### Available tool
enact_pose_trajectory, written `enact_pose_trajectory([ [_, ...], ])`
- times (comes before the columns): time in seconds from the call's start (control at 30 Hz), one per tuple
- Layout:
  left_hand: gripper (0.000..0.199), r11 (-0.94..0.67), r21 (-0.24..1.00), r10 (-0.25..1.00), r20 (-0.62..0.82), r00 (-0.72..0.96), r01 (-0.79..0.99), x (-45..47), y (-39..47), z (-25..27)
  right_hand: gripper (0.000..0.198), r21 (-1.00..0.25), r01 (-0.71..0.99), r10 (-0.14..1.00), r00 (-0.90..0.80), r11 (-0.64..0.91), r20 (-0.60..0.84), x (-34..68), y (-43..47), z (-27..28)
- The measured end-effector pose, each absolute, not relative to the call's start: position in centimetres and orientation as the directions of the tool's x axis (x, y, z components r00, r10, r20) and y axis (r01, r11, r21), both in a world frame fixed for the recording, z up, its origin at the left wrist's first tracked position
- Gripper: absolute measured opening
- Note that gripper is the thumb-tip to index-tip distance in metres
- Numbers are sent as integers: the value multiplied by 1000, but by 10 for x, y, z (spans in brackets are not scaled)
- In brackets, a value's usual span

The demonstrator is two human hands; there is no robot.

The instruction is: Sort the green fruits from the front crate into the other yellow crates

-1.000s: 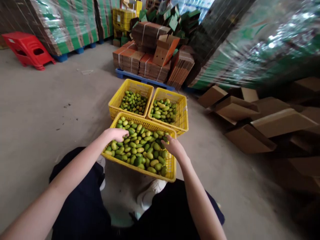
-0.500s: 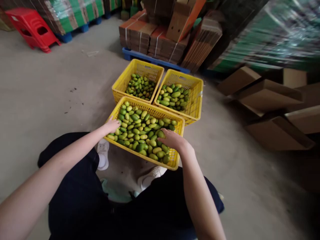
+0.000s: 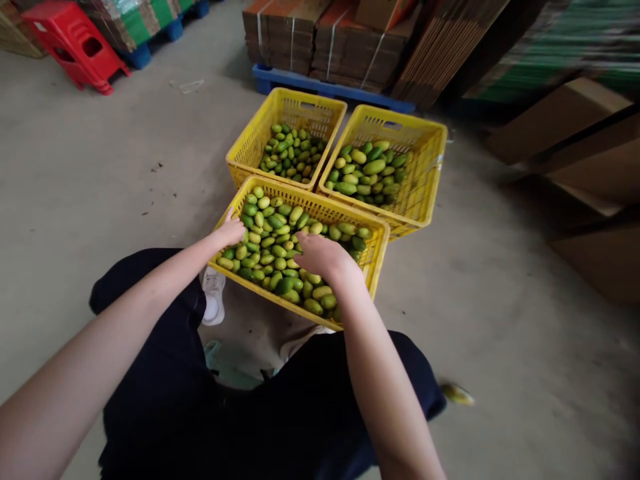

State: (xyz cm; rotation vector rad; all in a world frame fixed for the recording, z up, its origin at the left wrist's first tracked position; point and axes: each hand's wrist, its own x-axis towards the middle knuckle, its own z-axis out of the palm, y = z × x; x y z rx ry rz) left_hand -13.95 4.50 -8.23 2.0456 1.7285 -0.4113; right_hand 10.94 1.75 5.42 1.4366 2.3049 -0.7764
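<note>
A yellow plastic crate (image 3: 300,307) in front of my knees holds many oval green and yellow fruits (image 3: 277,250); their exact kind is unclear. My left hand (image 3: 231,231) rests at the crate's left end, over the rim and beside the fruits, one finger apart from the others and no fruit visible in it. Over the middle of the pile, my right hand (image 3: 323,255) reaches with fingers stretched out, touching or just above the fruits. Its wrist and forearm hide the crate's near right part.
Behind stand two more yellow crates, a left one (image 3: 235,157) and a right one (image 3: 435,180), partly filled with similar fruits. Flattened cartons (image 3: 285,40) lie on a blue pallet (image 3: 330,91). A red stool (image 3: 80,47), brown boxes (image 3: 560,120) and a loose fruit (image 3: 457,393) are on the floor.
My right hand has moved left, from the right side of the fruit pile to its middle. My left hand stays at the left rim. The view has shifted downward and closer.
</note>
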Motion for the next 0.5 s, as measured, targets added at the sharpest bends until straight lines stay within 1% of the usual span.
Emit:
enact_pose_trajectory([
  [0.07, 27, -119, 240, 807, -541, 235, 964, -116, 54, -66, 59, -271, 894, 728, -447, 356, -520, 99, 23, 46],
  [0.1, 30, -97, 381, 761, -567, 315, 920, -102, 58, -57, 64, -272, 896, 738, -443, 351, -509, 94, 25, 41],
  [0.13, 33, -70, 537, 709, -567, 421, 841, -89, 62, -48, 63, -272, 901, 751, -432, 337, -499, 90, 28, 37],
  [0.17, 35, -34, 657, 680, -537, 499, 754, -78, 64, -41, 56, -275, 907, 765, -417, 318, -491, 88, 30, 32],
  [0.2, 37, -1, 740, 669, -500, 550, 673, -68, 65, -36, 47, -277, 913, 779, -401, 298, -482, 87, 32, 29],
  [0.23, 39, 25, 775, 667, -484, 567, 632, -61, 64, -33, 39, -279, 918, 790, -387, 282, -475, 88, 33, 28],
  [0.27, 41, 43, 770, 663, -499, 558, 637, -58, 62, -33, 36, -277, 923, 798, -373, 268, -473, 90, 34, 27],
  [0.3, 44, 56, 737, 653, -537, 534, 673, -57, 58, -36, 34, -267, 929, 803, -357, 255, -477, 95, 35, 28],
  [0.37, 48, 55, 613, 612, -644, 459, 788, -62, 49, -50, 34, -227, 947, 801, -316, 229, -509, 106, 35, 32],
  [0.43, 42, 21, 506, 590, -703, 398, 862, -73, 42, -68, 35, -192, 960, 776, -279, 205, -566, 119, 35, 39],
  [0.5, 29, -37, 422, 573, -734, 365, 906, -81, 42, -85, 36, -194, 963, 745, -267, 185, -611, 129, 34, 47],
])
